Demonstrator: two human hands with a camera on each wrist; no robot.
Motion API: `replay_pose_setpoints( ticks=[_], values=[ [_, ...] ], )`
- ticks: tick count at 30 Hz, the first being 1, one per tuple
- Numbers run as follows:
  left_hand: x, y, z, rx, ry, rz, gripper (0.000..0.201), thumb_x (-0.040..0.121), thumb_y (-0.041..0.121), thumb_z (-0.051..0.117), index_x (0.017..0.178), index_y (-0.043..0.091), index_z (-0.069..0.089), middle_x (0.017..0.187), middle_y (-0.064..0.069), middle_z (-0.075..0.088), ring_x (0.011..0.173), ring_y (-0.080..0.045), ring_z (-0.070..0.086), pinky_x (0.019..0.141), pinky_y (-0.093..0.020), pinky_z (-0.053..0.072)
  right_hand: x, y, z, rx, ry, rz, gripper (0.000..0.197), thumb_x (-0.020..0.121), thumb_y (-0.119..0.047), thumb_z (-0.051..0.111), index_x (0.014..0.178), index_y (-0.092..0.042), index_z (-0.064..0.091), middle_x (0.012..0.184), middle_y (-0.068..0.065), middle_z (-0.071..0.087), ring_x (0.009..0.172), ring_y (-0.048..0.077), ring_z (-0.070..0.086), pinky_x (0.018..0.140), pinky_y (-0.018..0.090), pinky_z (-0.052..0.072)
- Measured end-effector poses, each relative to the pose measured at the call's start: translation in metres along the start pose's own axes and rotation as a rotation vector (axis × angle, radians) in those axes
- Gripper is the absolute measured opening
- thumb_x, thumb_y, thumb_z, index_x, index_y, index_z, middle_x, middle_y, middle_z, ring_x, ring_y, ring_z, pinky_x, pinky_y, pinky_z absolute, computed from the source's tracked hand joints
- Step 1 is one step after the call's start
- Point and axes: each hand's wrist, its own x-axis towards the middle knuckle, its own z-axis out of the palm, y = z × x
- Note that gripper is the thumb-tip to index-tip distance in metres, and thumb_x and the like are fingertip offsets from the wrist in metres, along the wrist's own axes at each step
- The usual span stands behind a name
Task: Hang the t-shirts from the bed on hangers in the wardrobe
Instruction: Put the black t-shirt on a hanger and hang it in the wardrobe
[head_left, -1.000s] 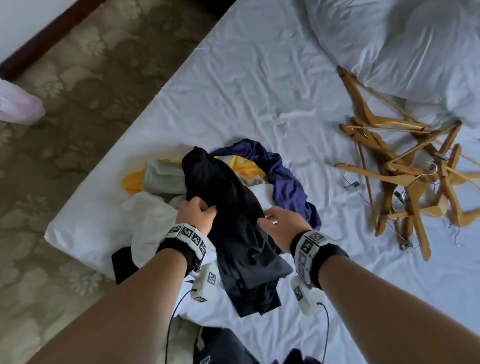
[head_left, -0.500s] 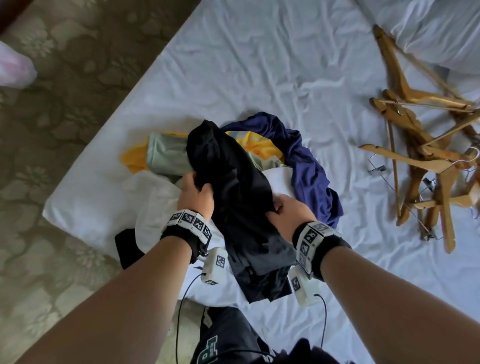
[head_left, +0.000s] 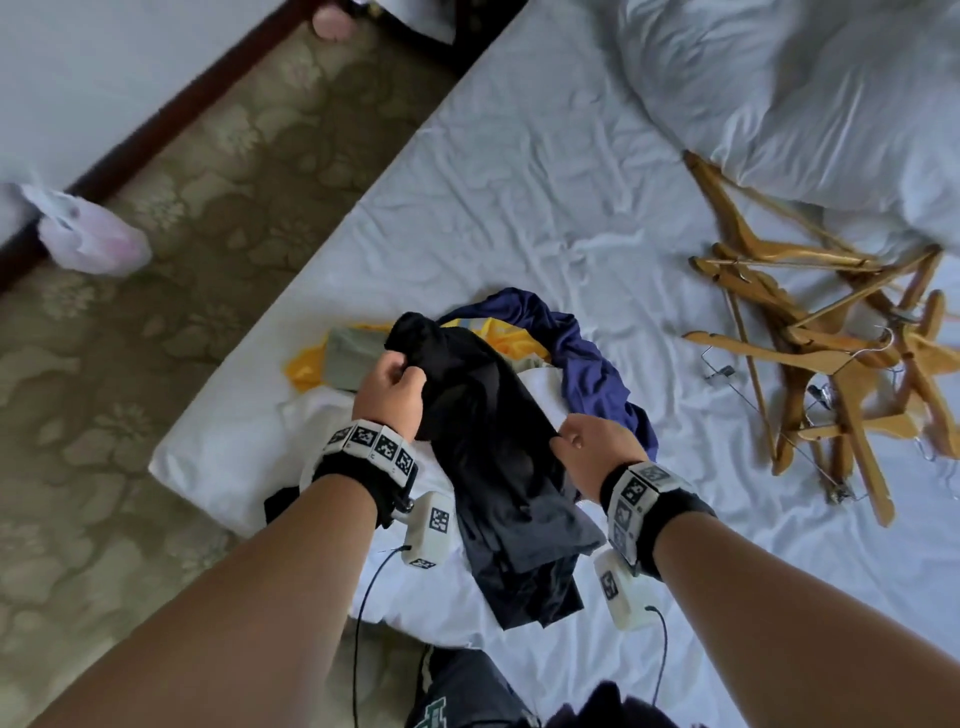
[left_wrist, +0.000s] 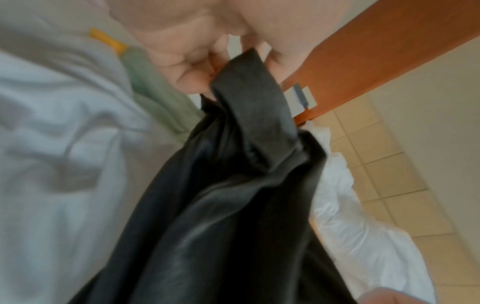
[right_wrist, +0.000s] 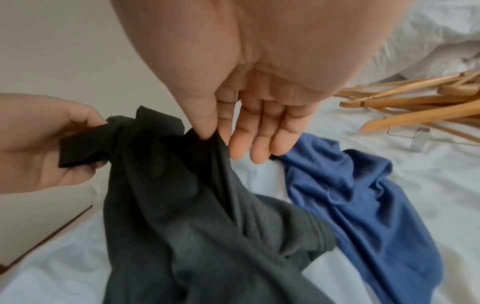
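We hold the black t-shirt (head_left: 483, 441) above the bed (head_left: 519, 208); our left hand (head_left: 392, 395) has its fingers curled round a folded edge at the top; our right hand (head_left: 597, 452) pinches a fold lower down with thumb and forefinger, other fingers straight; beyond that pinch lies the blue t-shirt (head_left: 587, 364); further right, the wooden hangers (head_left: 831, 358).
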Motion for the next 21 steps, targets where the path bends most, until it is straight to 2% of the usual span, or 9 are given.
replay_pose_setpoints(
  ticks=[4, 7, 9, 12, 13, 15, 18, 21],
  values=[
    [-0.041, 0.046, -0.017, -0.036, 0.004, 0.085, 0.009, 0.095, 0.015, 0.055, 0.101, 0.008, 0.056, 0.085, -0.01, 0.054, 0.081, -0.028, 0.049, 0.063, -0.038, 0.031, -0.034, 0.002, -0.024, 0.002, 0.06, -0.049, 0.019, 0.1, -0.031, 0.054, 0.1, -0.016, 0.066, 0.094, 0.005, 0.067, 0.094, 0.029, 0.061, 0.076, 0.033, 0.045],
    [-0.089, 0.085, -0.022, -0.085, -0.095, 0.147, 0.013, 0.09, 0.011, 0.052, 0.097, -0.001, 0.052, 0.081, -0.011, 0.05, 0.074, -0.024, 0.045, 0.061, -0.036, 0.032, -0.071, 0.016, -0.041, 0.033, 0.129, -0.064, 0.019, 0.098, -0.029, 0.055, 0.095, -0.013, 0.065, 0.089, 0.005, 0.062, 0.096, 0.032, 0.062, 0.079, 0.034, 0.047],
    [-0.126, 0.113, -0.021, -0.14, -0.167, 0.175, 0.02, 0.079, 0.018, 0.058, 0.09, 0.002, 0.052, 0.077, -0.009, 0.05, 0.073, -0.023, 0.047, 0.064, -0.036, 0.036, -0.101, 0.033, -0.056, 0.073, 0.171, -0.061, 0.019, 0.096, -0.028, 0.056, 0.096, -0.013, 0.067, 0.09, 0.004, 0.062, 0.097, 0.032, 0.062, 0.076, 0.032, 0.046],
    [-0.171, 0.145, -0.007, -0.237, -0.256, 0.226, 0.038, 0.053, 0.034, 0.064, 0.083, 0.01, 0.056, 0.079, -0.011, 0.055, 0.079, -0.026, 0.054, 0.073, -0.05, 0.045, -0.148, 0.066, -0.083, 0.124, 0.231, -0.052, 0.019, 0.095, -0.03, 0.056, 0.097, -0.017, 0.07, 0.097, 0.004, 0.069, 0.095, 0.029, 0.064, 0.075, 0.03, 0.049],
    [-0.192, 0.159, -0.001, -0.264, -0.299, 0.253, 0.041, 0.05, 0.034, 0.064, 0.082, 0.01, 0.056, 0.079, -0.011, 0.055, 0.079, -0.026, 0.054, 0.073, -0.048, 0.044, -0.165, 0.079, -0.093, 0.137, 0.254, -0.053, 0.019, 0.095, -0.03, 0.055, 0.096, -0.019, 0.07, 0.097, 0.004, 0.07, 0.092, 0.027, 0.064, 0.075, 0.031, 0.05],
    [-0.246, 0.19, 0.008, -0.297, -0.365, 0.303, 0.038, 0.052, 0.028, 0.064, 0.082, 0.007, 0.056, 0.08, -0.011, 0.054, 0.079, -0.024, 0.051, 0.075, -0.042, 0.039, -0.198, 0.106, -0.11, 0.143, 0.31, -0.059, 0.019, 0.096, -0.03, 0.055, 0.097, -0.019, 0.07, 0.096, 0.004, 0.07, 0.087, 0.024, 0.062, 0.071, 0.03, 0.047],
    [-0.326, 0.222, 0.027, -0.355, -0.469, 0.374, 0.021, 0.064, 0.015, 0.059, 0.081, 0.005, 0.056, 0.078, -0.011, 0.053, 0.077, -0.024, 0.049, 0.075, -0.038, 0.036, -0.245, 0.15, -0.13, 0.182, 0.389, -0.038, 0.02, 0.095, -0.028, 0.056, 0.099, -0.016, 0.072, 0.095, 0.005, 0.068, 0.088, 0.026, 0.061, 0.07, 0.029, 0.043],
    [-0.387, 0.24, 0.055, -0.364, -0.522, 0.453, 0.015, 0.07, 0.007, 0.055, 0.083, -0.001, 0.053, 0.079, -0.012, 0.051, 0.078, -0.024, 0.047, 0.076, -0.039, 0.035, -0.286, 0.198, -0.14, 0.214, 0.441, -0.008, 0.019, 0.095, -0.029, 0.057, 0.096, -0.014, 0.069, 0.098, 0.009, 0.07, 0.094, 0.03, 0.065, 0.074, 0.031, 0.049]
  ],
)
